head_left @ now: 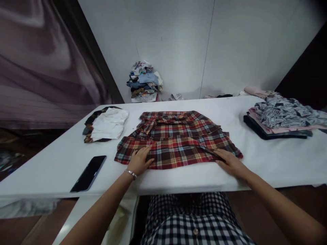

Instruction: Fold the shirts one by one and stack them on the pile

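A red plaid shirt [176, 137] lies spread on the white table [281, 160] in front of me, partly folded. My left hand [139, 160] rests on its near left hem, fingers curled over the fabric edge. My right hand [228, 161] lies flat on the near right hem, fingers stretched out and pressing the cloth down. A bracelet sits on my left wrist.
A dark phone [88, 173] lies at the near left of the table. Folded white and dark clothes [107, 124] sit at the back left. A stack of patterned garments [283, 117] is at the right. A heap of clothes [144, 81] stands against the far wall.
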Tool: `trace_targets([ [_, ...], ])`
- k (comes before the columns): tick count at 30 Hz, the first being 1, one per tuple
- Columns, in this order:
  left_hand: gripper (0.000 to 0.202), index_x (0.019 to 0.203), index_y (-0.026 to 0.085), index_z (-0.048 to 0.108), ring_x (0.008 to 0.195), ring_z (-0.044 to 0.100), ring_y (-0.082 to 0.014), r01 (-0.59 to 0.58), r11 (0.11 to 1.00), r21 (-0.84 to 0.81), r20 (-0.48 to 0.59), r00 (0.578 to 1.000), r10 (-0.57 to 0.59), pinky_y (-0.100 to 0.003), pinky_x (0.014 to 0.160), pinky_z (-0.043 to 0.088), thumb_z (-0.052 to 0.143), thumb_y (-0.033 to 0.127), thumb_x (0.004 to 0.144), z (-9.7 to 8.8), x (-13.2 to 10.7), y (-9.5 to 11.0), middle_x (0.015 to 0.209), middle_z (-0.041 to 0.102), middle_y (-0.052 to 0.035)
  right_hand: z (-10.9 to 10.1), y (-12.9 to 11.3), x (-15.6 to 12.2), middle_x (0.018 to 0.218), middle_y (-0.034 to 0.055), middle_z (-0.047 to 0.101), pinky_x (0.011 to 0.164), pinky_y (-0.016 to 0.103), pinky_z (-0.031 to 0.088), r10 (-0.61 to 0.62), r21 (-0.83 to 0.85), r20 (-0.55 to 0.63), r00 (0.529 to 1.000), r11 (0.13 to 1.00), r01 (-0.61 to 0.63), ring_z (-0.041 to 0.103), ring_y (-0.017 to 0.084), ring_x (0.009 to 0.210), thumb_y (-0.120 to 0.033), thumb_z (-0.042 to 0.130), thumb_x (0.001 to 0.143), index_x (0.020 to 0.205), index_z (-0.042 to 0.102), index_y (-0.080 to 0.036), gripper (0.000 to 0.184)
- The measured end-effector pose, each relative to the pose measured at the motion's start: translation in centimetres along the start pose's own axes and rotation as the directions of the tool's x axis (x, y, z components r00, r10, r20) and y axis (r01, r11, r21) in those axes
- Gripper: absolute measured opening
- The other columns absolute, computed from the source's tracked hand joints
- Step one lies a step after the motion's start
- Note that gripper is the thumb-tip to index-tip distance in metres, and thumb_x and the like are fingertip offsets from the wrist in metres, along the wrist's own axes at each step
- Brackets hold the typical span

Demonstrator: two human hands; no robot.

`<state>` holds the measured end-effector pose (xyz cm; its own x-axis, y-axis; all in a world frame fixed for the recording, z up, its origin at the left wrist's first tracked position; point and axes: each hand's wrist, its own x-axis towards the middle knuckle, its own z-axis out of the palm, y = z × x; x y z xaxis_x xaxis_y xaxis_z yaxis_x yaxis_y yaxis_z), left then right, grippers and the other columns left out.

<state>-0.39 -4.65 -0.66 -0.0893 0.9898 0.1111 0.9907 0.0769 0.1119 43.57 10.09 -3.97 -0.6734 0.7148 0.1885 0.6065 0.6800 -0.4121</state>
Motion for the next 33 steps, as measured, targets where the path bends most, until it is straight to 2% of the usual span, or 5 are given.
trace_targets([
  [12,0.023,0.098,0.018,0.066,0.106,0.058,-0.0273,0.064,0.993,0.101,0.004,0.998,-0.065,-0.046,0.102,0.033,0.053,0.028,0.082,-1.3,4.3,1.4,0.104,0.069,-0.0115,-0.2,-1.4,-1.8,0.110,0.0076,0.068,0.092,0.044,0.047,0.015,0.084,-0.157,0.988,0.996,-0.002,0.061,0.024,0.102,-0.023,0.042,0.083,0.114,0.065,-0.023,0.038],
  [20,0.019,0.097,0.023,0.060,0.085,0.063,-0.0166,-0.117,0.913,-0.391,-0.258,0.966,0.014,-0.028,0.079,0.048,0.045,0.027,0.085,-5.6,0.8,7.1,0.094,0.068,-0.0018,0.4,-4.1,-1.2,0.144,0.0097,0.043,0.106,0.053,0.031,-0.001,0.114,-0.145,0.989,0.993,0.018,0.041,0.029,0.130,-0.032,0.060,0.079,0.147,0.030,-0.027,0.074],
  [24,0.020,0.098,0.022,0.059,0.074,0.063,-0.0142,-0.169,0.699,-0.695,-0.330,0.938,-0.102,-0.025,0.070,0.050,0.050,0.031,0.083,-7.8,1.7,12.0,0.081,0.067,0.0004,1.2,-10.1,2.9,0.144,0.0100,0.042,0.105,0.053,0.033,-0.099,0.289,-0.156,0.983,0.947,0.141,0.042,0.030,0.129,-0.037,0.068,0.076,0.150,0.016,-0.031,0.091],
  [27,0.026,0.104,0.020,0.059,0.083,0.065,-0.0157,-0.225,0.411,-0.883,-0.348,0.903,-0.253,-0.027,0.073,0.052,0.054,0.031,0.081,-9.2,2.5,13.4,0.092,0.068,-0.0024,1.6,-14.2,4.4,0.126,0.0076,0.059,0.095,0.044,0.044,-0.194,0.401,-0.133,0.972,0.886,0.232,0.055,0.026,0.113,-0.032,0.064,0.081,0.140,0.040,-0.029,0.064],
  [33,0.040,0.120,0.022,0.056,0.100,0.063,-0.0189,-0.114,0.220,-0.969,-0.214,0.831,-0.514,-0.031,0.083,0.054,0.056,0.034,0.081,-7.1,3.1,8.3,0.116,0.064,-0.0063,0.0,-11.2,3.7,0.114,0.0056,0.066,0.093,0.039,0.046,-0.254,0.389,-0.168,0.953,0.871,0.301,0.060,0.022,0.105,-0.035,0.058,0.086,0.121,0.060,-0.026,0.036],
])
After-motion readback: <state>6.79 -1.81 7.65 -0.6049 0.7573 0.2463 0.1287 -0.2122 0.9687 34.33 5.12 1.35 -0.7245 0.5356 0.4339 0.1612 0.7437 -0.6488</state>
